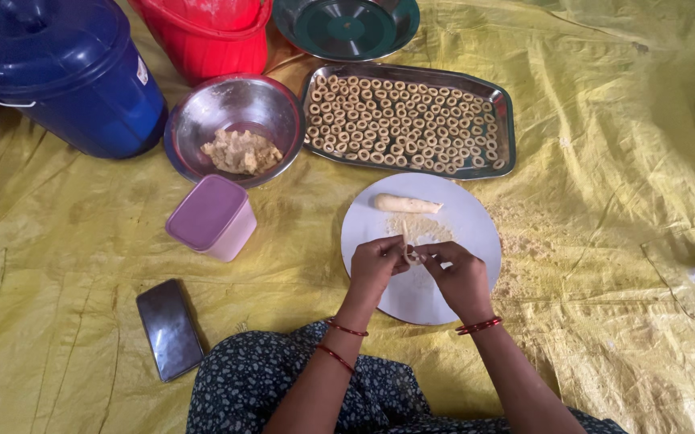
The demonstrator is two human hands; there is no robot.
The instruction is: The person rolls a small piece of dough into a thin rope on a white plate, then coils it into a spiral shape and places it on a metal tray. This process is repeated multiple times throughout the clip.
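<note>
My left hand (375, 265) and my right hand (460, 273) meet over a round white board (476, 229), both pinching a thin strip of pale dough (406, 243) between the fingertips. A thicker roll of dough (407, 205) lies at the far side of the board, with crumbs scattered around it. Beyond the board stands a rectangular steel tray (506, 120) filled with several rows of small dough rings (396, 120). Red bangles circle both wrists.
A steel bowl (235, 104) holding a lump of dough (241, 151) sits left of the tray. Near it are a lilac lidded box (211, 217), a blue lidded bucket (58, 72), a red bucket (207, 36), a steel plate (346, 28) and a phone (169, 328). A yellow sheet (621, 201) covers the floor.
</note>
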